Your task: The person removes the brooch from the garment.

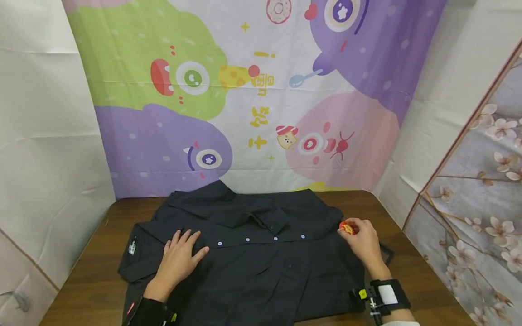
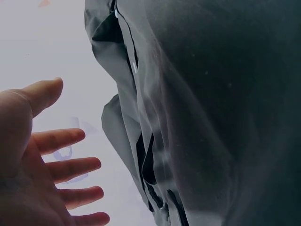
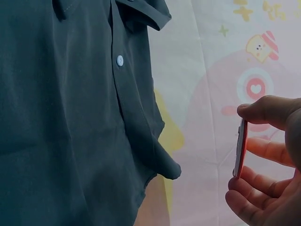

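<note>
Left hand (image 1: 179, 258) flat, fingers straight, on black shirt (image 1: 261, 262) spread over wooden table (image 1: 94, 290); right hand (image 1: 363, 242) pinches red-yellow disc (image 1: 347, 227), seen edge-on at right wrist; backdrop (image 1: 261, 113) writing unreadable

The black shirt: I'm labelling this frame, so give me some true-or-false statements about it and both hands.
1. The black shirt lies spread on the wooden table. True.
2. The left hand grips a hanger. False: it rests flat on the shirt, fingers straight.
3. The right hand pinches a small red disc. True.
4. The shirt's buttons are black. False: they are pale.
</note>
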`<state>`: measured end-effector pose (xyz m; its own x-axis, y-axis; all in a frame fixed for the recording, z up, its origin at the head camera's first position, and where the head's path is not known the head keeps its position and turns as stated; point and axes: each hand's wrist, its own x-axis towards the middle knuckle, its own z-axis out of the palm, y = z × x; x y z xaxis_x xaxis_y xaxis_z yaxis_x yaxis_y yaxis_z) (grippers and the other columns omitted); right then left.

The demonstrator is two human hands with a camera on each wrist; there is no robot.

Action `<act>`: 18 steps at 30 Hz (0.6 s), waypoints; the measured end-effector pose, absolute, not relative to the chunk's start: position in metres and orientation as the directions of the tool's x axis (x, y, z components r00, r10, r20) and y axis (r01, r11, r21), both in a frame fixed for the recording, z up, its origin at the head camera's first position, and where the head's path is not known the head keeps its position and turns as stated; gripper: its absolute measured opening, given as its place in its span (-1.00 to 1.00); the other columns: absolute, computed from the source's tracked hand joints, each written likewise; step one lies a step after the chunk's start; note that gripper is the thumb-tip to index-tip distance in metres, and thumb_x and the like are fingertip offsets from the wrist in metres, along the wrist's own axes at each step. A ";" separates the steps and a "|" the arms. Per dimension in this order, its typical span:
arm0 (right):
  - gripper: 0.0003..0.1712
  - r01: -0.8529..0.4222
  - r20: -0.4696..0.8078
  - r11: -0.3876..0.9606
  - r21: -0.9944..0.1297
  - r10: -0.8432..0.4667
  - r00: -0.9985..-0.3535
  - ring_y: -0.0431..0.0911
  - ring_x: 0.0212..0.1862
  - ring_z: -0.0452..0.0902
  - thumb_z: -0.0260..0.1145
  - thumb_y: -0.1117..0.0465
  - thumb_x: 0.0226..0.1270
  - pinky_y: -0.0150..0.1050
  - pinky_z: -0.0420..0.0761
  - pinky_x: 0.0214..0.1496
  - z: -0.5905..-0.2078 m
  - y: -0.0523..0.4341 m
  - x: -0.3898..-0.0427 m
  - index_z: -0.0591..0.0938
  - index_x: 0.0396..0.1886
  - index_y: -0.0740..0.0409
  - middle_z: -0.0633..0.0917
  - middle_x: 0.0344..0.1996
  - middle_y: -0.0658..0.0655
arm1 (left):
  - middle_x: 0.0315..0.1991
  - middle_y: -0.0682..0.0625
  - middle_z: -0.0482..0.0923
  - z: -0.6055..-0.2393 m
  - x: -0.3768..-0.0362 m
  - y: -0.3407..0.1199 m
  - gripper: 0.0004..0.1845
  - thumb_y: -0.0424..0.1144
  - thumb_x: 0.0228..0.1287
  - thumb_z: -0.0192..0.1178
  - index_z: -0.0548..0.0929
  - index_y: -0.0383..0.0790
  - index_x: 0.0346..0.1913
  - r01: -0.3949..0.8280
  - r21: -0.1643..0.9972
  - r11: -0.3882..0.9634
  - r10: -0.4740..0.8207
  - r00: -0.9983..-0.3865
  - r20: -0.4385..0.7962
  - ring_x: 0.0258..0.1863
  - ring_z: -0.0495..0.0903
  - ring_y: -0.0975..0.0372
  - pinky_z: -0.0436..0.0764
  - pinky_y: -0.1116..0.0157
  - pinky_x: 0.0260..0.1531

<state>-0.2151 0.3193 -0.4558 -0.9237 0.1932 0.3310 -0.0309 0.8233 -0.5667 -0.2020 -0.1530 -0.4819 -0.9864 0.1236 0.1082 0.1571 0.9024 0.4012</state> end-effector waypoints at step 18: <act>-0.57 0.002 0.312 0.835 -0.550 0.208 -0.927 0.18 -0.09 0.51 0.45 0.18 0.16 -0.02 0.46 -0.13 -0.453 0.334 -0.209 0.63 -0.04 0.36 0.59 -0.15 0.38 | 0.38 -0.38 0.29 -0.482 -0.203 -0.151 -0.35 0.08 0.34 0.16 0.43 -0.26 0.35 0.172 0.427 0.888 0.140 -0.985 0.104 0.44 0.07 -0.34 0.13 -0.40 0.27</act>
<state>-0.2086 0.3339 -0.4534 -0.9273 0.2075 0.3115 0.0019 0.8349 -0.5504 -0.2025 -0.1513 -0.4815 -0.9846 0.1404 0.1042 0.1718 0.8880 0.4266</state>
